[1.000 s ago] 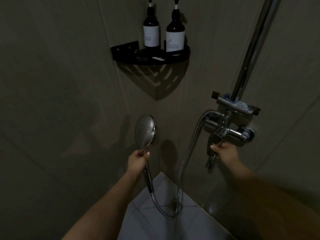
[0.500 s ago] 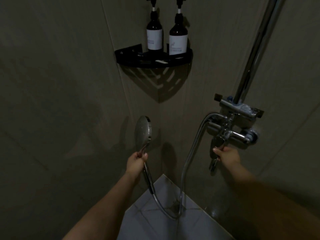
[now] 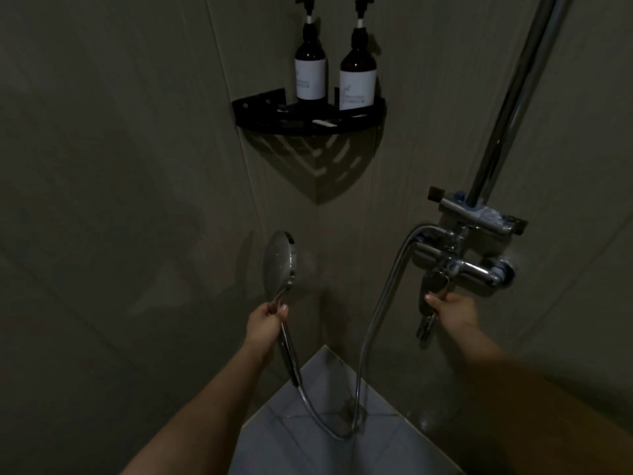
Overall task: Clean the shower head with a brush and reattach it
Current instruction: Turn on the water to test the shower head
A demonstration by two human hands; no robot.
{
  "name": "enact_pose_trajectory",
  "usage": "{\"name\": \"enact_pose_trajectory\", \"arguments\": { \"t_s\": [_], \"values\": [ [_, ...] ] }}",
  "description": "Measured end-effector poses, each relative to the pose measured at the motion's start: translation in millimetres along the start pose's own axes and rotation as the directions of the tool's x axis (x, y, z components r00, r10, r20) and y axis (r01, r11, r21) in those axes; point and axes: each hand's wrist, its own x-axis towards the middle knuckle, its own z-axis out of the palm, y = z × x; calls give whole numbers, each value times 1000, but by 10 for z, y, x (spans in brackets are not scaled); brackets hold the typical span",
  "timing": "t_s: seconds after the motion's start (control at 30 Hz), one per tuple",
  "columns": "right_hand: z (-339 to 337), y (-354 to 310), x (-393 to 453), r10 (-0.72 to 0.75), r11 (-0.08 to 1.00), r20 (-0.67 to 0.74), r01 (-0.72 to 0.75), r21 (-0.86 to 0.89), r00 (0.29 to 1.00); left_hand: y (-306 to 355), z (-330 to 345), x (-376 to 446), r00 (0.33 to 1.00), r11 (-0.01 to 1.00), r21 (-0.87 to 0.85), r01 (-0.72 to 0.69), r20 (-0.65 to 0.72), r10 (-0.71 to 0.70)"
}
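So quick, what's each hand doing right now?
Left hand: closed around the shower head handle.
Right hand: closed on the tap lever.

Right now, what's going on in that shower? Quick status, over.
Left hand grips shower head handle, off its mount. Right hand holds tap lever. No brush in sight. Hose hangs clear.

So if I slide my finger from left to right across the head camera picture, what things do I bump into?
Left hand → shower head → left pump bottle → right pump bottle → hose → right hand on the tap lever → chrome riser pipe.
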Motion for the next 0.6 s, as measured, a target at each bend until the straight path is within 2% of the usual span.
{"name": "enact_pose_trajectory", "arguments": {
  "t_s": [0.23, 0.6],
  "values": [
    [28, 12, 7, 17, 999, -26, -16, 28, 1000, -4, -38, 3, 1000, 1000, -1, -3, 6, 3],
    [24, -31, -28, 19, 1000, -36, -20, -19, 999, 27, -45, -17, 1000, 1000, -6, 0, -11, 0]
  ]
}}
